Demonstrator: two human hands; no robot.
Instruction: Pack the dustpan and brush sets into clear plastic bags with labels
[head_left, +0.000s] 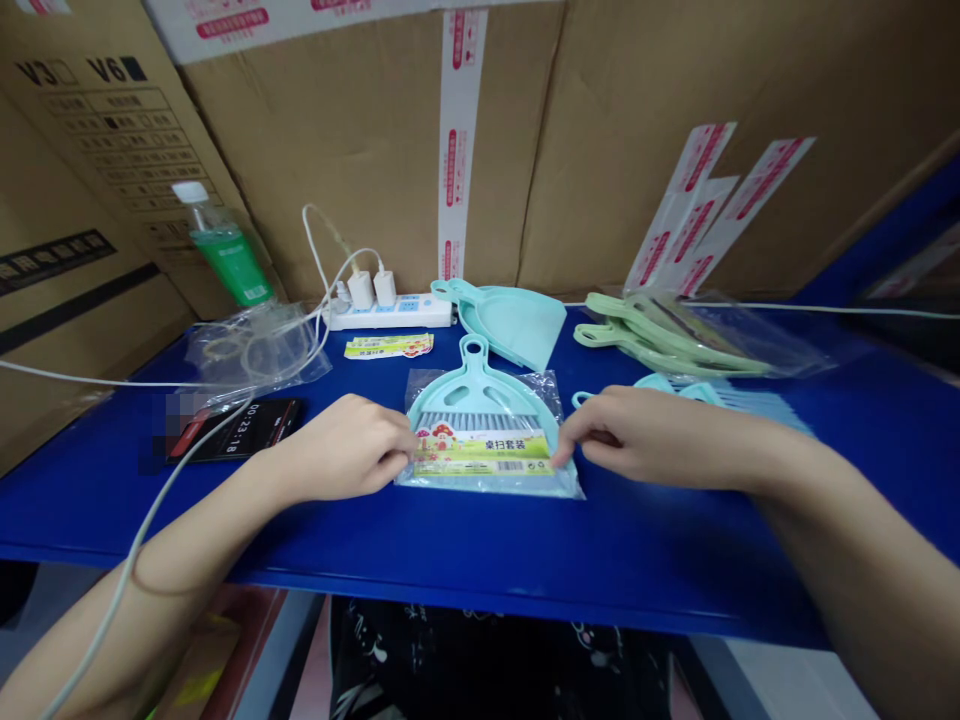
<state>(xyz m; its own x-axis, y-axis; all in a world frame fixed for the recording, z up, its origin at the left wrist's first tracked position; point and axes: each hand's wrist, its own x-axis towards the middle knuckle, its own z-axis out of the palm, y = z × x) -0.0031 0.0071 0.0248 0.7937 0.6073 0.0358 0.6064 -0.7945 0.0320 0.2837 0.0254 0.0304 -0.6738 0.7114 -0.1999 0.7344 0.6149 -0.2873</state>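
A light-blue dustpan and brush set [474, 372] lies flat on the table in a clear plastic bag, its round handle hole pointing away from me. Across the lower half of the bag runs a yellow-green printed label [517, 450] with red mushroom houses. My left hand [352, 447] is closed at the bag's left edge, its fingertips curled out of sight. At the right edge, my right hand [645, 437] is closed on the bag by the label's end. Behind that hand lie light-blue brushes [757, 400], partly hidden by it.
Loose light-blue dustpans [521, 322] and bagged green sets [675, 340] lie at the back. More labels [388, 346] sit before a power strip [424, 312]. To the left are a phone [251, 430], a green-labelled bottle [234, 265] and a loose white cable [161, 500]. Cardboard boxes [360, 130] wall the back.
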